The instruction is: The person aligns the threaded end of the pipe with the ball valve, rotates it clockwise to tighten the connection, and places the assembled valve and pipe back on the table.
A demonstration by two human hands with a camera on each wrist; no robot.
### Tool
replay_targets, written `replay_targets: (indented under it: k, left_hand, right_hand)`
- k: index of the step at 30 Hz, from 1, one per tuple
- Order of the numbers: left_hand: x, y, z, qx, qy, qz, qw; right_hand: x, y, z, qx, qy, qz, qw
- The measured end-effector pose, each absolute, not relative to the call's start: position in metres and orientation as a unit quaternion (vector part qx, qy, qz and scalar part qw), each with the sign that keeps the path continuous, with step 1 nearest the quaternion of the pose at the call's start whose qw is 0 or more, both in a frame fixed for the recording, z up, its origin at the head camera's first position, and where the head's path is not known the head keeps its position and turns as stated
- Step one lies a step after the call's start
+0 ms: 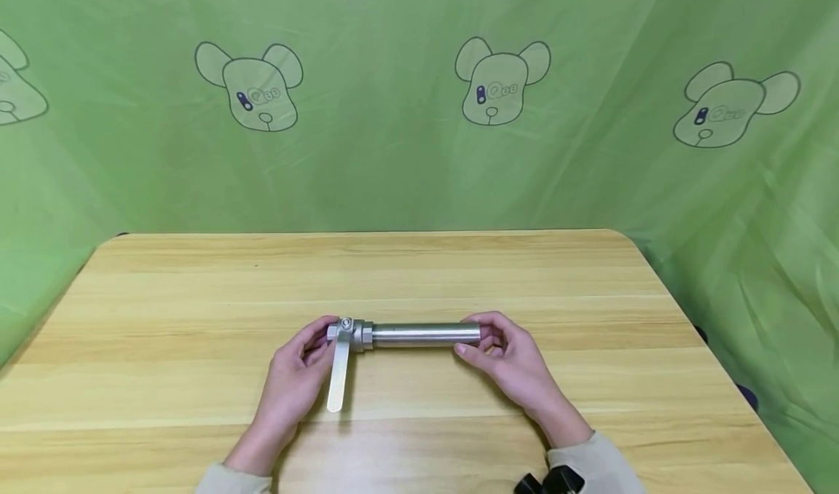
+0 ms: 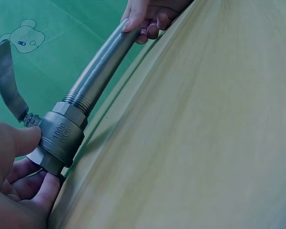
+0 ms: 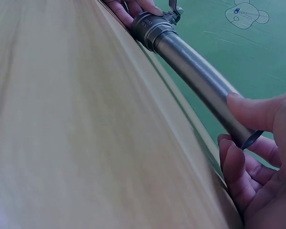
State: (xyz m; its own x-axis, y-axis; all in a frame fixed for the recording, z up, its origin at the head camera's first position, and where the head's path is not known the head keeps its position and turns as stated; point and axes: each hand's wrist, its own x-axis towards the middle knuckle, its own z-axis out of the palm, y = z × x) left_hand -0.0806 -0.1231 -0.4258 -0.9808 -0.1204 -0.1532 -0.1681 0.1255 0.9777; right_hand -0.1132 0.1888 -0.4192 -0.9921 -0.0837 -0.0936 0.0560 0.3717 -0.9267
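Observation:
A steel ball valve [image 2: 62,136] with a flat lever handle [image 1: 338,377] is joined to a straight metal pipe [image 1: 426,334]. Threads show on the pipe where it enters the valve's hex end. My left hand [image 1: 295,374] grips the valve's outer end, thumb on its body and fingers curled beneath. At the other end of the pipe, my right hand [image 1: 518,363] holds it between thumb and fingers, close to the open rim. The pipe lies level across the head view, and the lever points toward me.
Under the hands is a wood-grain table [image 1: 164,377] with rounded far corners. Behind it and to the right hangs a green curtain [image 1: 380,151] printed with cartoon heads. A black device [image 1: 557,481] sits by the right sleeve.

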Motion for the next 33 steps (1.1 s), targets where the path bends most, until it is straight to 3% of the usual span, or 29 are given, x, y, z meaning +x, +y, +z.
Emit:
replay_targets:
  k: [19, 33]
  left_hand:
    - [-0.0795, -0.1243, -0.4256, -0.097, 0.75, 0.653, 0.023]
    - [-0.0792, -0.1248, -0.4248, -0.101, 0.751, 0.653, 0.023]
  right_hand:
    - [-0.1158, 0.1834, -0.4219, 0.017, 0.867, -0.497, 0.042]
    - [-0.1164, 0.187, -0.4226, 0.016, 0.833, -0.549, 0.071]
